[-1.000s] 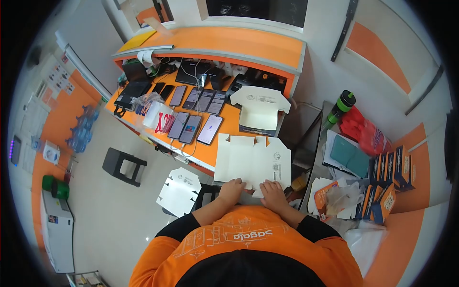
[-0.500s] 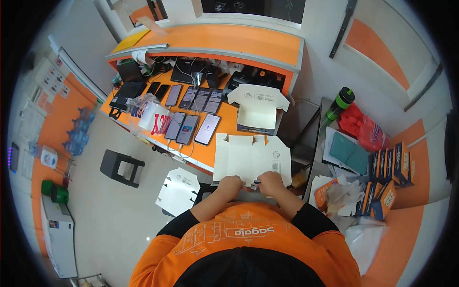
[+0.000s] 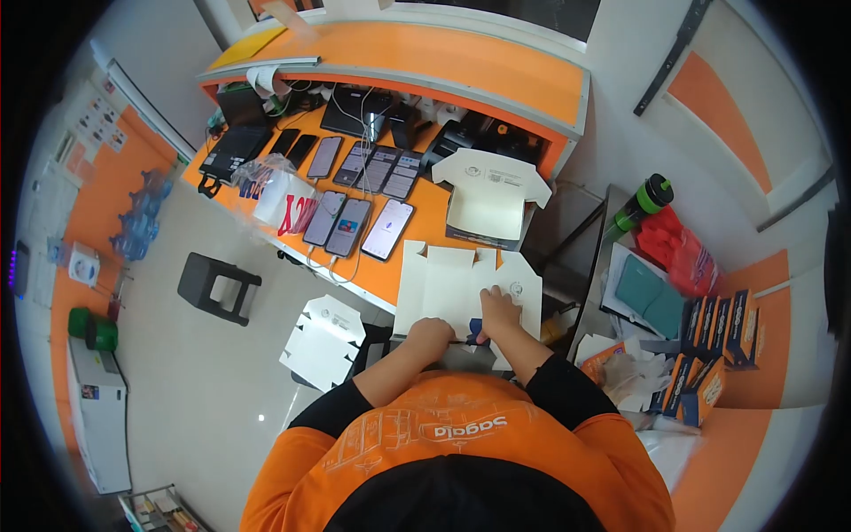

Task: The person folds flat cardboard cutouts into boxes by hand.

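A partly folded cardboard box, white inside, lies at the table's front edge before me. My left hand is closed on its near edge. My right hand reaches over the near right part, fingers on the white inner face and thumb by a dark blue flap that is bent up. The fingertips of my left hand are hidden. Behind it stands a box with its lid up. To the left, another white cardboard blank rests at a lower level.
Several phones, among them a lit one, lie on the orange table with white cables. A plastic-wrapped white package and laptop are at left. Right, a side table holds a green-black bottle, teal pouch and boxes. A stool stands left.
My right hand has moved up and forward onto the box's inner face, and the dark blue flap has turned up into view. My left hand stays at the near edge. The view has shifted slightly.
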The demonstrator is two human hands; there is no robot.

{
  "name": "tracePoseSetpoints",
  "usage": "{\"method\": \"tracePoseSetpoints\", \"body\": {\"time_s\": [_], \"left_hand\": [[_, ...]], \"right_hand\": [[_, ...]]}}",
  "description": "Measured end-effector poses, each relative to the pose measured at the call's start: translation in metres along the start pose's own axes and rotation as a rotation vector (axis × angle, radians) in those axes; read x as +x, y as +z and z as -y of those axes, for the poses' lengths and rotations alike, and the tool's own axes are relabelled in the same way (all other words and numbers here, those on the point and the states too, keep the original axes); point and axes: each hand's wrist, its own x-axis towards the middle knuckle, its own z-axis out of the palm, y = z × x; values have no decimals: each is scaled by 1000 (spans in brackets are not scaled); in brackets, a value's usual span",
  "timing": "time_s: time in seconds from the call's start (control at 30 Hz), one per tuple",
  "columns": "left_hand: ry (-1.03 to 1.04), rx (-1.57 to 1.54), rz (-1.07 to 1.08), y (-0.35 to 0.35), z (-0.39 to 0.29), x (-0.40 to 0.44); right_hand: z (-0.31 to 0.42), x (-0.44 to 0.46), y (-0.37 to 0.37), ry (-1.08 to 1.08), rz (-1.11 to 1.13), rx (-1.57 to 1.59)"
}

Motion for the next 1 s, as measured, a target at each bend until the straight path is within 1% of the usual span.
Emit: {"method": "tracePoseSetpoints", "body": {"time_s": [0.07,0.1,0.17,0.2,0.23,0.27,0.33,0.37,0.4,0.47,0.57,0.67,0.77,0.87,0.97,1.0], "left_hand": [[-30,-45,-31,-4,0,3],[-9,-33,-35,-2,1,3],[26,-7,-41,6,8,0],[62,-19,-94,11,10,-6],[99,-29,-144,17,13,-13],[136,-38,-192,23,14,-21],[119,-73,-290,36,8,-46],[113,-88,-335,40,7,-55],[114,-96,-346,44,8,-58],[120,-112,-368,49,11,-60],[170,-177,-441,51,14,-64],[172,-186,-484,57,15,-70],[145,-191,-442,60,15,-74],[179,-211,-478,60,16,-78],[170,-218,-456,61,16,-78],[185,-206,-459,61,17,-76]], "right_hand": [[-2,-1,-4,-22,1,-16],[-2,-3,-5,-37,0,-25],[-11,-5,-8,-157,24,1],[-20,-4,-11,-218,39,14],[-33,-1,-15,-386,86,6],[-44,11,-16,-393,140,145],[-54,33,-21,-403,254,428],[-56,40,-30,-452,87,393],[-55,45,-30,-475,-212,399],[-58,58,-36,-438,-461,140],[-51,71,-40,-299,-273,79],[-47,83,-38,-335,-226,17],[-47,96,-41,-363,-151,7],[-48,117,-39,-388,-27,-10],[-54,147,-18,-493,-59,-50],[-55,148,-19,-482,-75,-40]]}}
